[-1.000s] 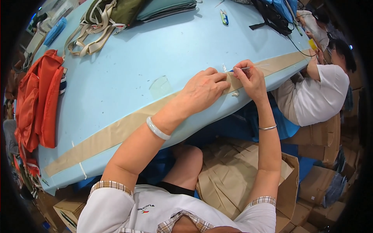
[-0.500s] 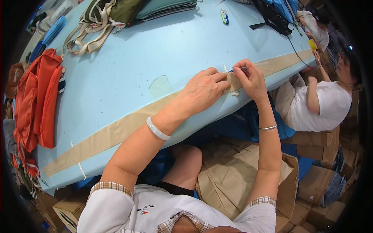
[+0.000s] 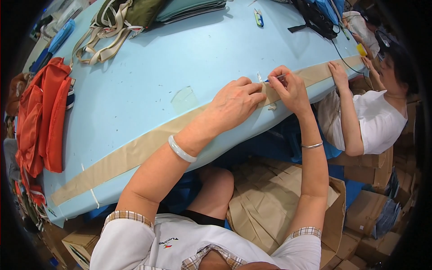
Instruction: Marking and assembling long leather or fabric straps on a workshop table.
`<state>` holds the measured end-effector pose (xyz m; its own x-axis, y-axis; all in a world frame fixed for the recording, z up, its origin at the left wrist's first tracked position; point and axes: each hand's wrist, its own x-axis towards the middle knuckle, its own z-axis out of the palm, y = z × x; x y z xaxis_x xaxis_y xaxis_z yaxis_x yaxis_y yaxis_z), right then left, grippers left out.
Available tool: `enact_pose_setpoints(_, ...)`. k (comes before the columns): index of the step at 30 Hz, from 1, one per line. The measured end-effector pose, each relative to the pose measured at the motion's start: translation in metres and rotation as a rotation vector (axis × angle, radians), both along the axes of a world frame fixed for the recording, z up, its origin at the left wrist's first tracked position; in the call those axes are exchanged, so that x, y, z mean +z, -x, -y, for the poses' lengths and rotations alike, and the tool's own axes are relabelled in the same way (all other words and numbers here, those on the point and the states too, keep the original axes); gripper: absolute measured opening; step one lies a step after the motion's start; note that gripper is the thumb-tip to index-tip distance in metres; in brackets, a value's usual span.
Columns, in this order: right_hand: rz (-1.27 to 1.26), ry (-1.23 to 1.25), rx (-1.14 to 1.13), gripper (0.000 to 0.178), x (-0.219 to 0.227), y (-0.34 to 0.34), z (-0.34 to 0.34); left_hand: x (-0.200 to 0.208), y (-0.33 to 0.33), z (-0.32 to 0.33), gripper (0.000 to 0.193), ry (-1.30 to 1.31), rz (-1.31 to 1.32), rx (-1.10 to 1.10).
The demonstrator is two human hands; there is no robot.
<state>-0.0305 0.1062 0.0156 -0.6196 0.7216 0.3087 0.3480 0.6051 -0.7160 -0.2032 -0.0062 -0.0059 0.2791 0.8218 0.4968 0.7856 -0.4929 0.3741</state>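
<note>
A long beige fabric strip (image 3: pixel 135 150) runs along the near edge of the light blue table. My left hand (image 3: pixel 236 101) rests on it, palm down, fingers stretched together toward the right and holding nothing visible. Just right of those fingertips, my right hand (image 3: pixel 290 90) pinches a slim pen (image 3: pixel 282 77) with a blue end pointing left at the strip. A small white piece (image 3: pixel 259 77) lies by the pen's tip, too small to name. Below my right hand is a little beige scrap (image 3: pixel 272 107) at the table edge.
Orange fabric (image 3: pixel 49 121) lies at the left edge. Olive fabric with beige straps (image 3: pixel 110 36) sits at the far left. Thread snips (image 3: pixel 258 18) and a black strap bundle (image 3: pixel 315 22) lie farther back. A co-worker (image 3: pixel 382 117) sits at right; a carton (image 3: pixel 335 216) with beige fabric stands below.
The co-worker at right has leaned in and set a hand on the far end of the strip. My own hands have barely moved.
</note>
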Motion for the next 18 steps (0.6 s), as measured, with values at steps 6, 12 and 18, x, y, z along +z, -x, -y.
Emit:
enact_pose_setpoints(6,0.057,-0.007,0.011,0.017,0.0042,-0.0001,-0.0007,0.0024,0.0004,0.0008,0.023,0.023,0.009,-0.011)
enact_pose_setpoints(12,0.066,0.003,0.010,0.016,0.0054,-0.0009,-0.0003,0.0019,0.0007,0.0003,0.023,0.003,0.014,-0.017)
enact_pose_setpoints(18,0.126,-0.008,0.006,0.015,0.0111,-0.0018,0.0028,0.0023,0.0012,0.0010,0.023,0.002,0.014,-0.006)
